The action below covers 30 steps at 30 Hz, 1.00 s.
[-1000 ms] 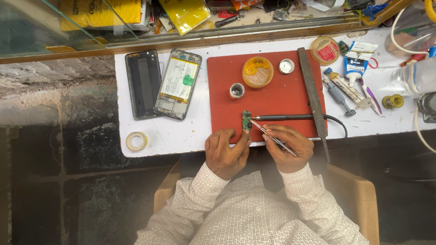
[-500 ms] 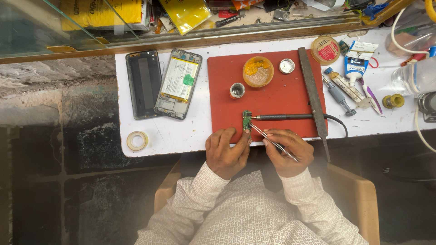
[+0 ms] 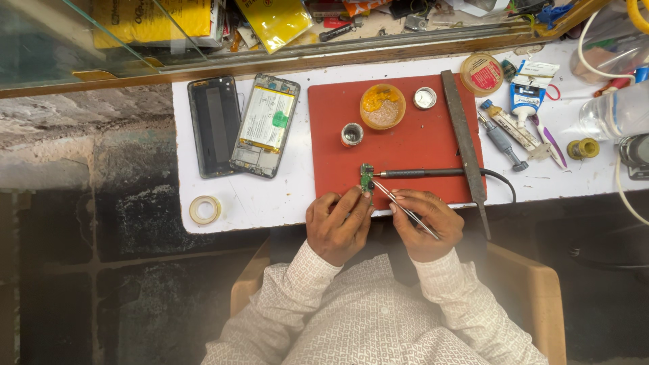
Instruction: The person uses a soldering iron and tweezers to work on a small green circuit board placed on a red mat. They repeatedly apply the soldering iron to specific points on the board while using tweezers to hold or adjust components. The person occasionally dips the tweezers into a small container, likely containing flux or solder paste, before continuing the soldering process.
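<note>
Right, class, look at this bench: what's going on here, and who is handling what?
A person seated at a white bench works over a red mat. The left hand steadies a small green circuit board near the mat's front edge, while the right hand holds tweezers with their tips at the board. A soldering iron lies on the mat, its tip beside the board. To the left sit an opened phone and its dark back cover.
</note>
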Each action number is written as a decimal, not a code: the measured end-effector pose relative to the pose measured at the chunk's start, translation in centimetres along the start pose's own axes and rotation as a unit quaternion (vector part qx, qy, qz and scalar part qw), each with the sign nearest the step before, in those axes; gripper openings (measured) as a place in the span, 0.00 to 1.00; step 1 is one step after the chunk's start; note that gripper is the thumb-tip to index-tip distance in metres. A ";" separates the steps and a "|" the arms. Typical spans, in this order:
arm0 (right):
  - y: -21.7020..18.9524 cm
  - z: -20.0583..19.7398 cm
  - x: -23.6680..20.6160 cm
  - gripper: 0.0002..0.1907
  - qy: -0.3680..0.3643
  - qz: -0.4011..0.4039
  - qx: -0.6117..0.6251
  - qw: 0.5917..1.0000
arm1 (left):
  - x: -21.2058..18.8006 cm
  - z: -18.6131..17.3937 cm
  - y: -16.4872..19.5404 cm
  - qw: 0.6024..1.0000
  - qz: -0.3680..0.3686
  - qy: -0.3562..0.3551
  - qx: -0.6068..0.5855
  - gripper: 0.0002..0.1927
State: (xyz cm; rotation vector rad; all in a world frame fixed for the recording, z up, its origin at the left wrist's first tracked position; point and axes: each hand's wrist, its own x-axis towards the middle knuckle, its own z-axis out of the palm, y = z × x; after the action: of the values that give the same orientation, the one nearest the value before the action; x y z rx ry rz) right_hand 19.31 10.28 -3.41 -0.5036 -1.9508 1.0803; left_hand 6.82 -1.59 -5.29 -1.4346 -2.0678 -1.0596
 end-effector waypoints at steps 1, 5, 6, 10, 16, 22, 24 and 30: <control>-0.1 0.0 0.1 0.12 -0.001 -0.003 -0.002 1.000 | 0.0 0.0 0.0 1.000 0.000 0.001 0.000 0.14; -0.5 0.0 0.4 0.12 -0.008 -0.016 -0.022 1.000 | 0.0 0.0 0.1 1.000 -0.004 0.000 0.006 0.14; -0.6 0.1 0.4 0.12 -0.010 -0.021 -0.029 0.999 | 0.0 0.0 0.1 1.000 -0.004 0.001 0.005 0.14; -0.8 0.3 0.6 0.11 -0.009 -0.057 -0.049 0.997 | 0.0 0.0 0.1 1.000 -0.007 0.001 0.001 0.13; -0.7 0.4 0.8 0.11 -0.010 -0.072 -0.056 0.996 | 0.0 0.0 0.0 1.000 -0.007 -0.005 -0.001 0.13; -0.4 0.3 0.6 0.11 -0.013 -0.066 -0.051 0.996 | -0.1 0.0 0.0 1.000 -0.012 -0.011 0.000 0.14; -0.4 0.4 0.6 0.11 -0.012 -0.068 -0.054 0.996 | -0.1 0.1 0.1 1.000 -0.011 -0.011 0.001 0.14; -0.4 0.5 0.7 0.12 -0.011 -0.069 -0.057 0.996 | -0.2 0.1 0.0 1.000 -0.010 -0.012 0.002 0.14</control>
State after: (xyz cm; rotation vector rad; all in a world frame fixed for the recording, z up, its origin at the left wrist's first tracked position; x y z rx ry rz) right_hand 18.53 10.32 -2.86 -0.4131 -2.0431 0.8937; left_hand 6.87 -1.62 -5.46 -1.4347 -2.1035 -1.0506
